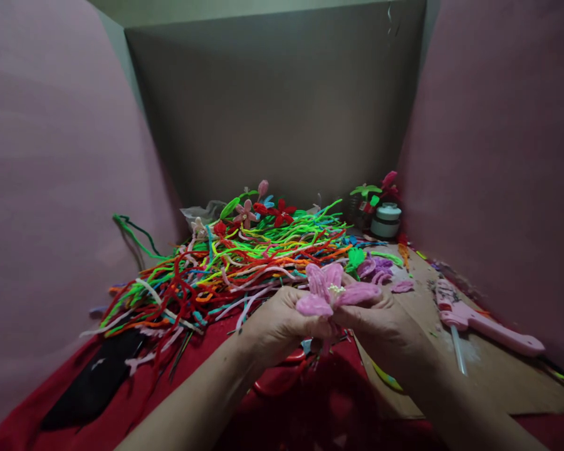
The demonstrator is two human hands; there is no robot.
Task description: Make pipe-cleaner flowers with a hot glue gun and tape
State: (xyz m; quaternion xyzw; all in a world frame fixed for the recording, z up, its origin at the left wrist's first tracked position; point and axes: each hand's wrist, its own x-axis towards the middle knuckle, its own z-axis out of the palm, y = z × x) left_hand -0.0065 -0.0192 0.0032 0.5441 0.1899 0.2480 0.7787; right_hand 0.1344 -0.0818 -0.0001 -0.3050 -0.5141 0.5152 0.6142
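A pink pipe-cleaner flower point(329, 285) with pale yellow stamens at its centre is held up between both hands. My left hand point(279, 322) is closed on its left side, thumb and fingers pinching near the base of the petals. From the right, my right hand point(373, 319) grips the flower's base and a right petal. The stem under the petals is mostly hidden by the fingers. Below the hands, red-handled scissors point(279, 379) lie on the red cloth point(329, 407), partly covered by my left hand.
A large heap of colourful pipe cleaners point(263, 257) spreads behind and left, with finished flowers point(282, 214) at its back. A pink glue gun point(489, 326) rests on cardboard point(427, 376) at right. A white-lidded jar point(386, 219) stands behind. A black flat object point(94, 379) lies front left.
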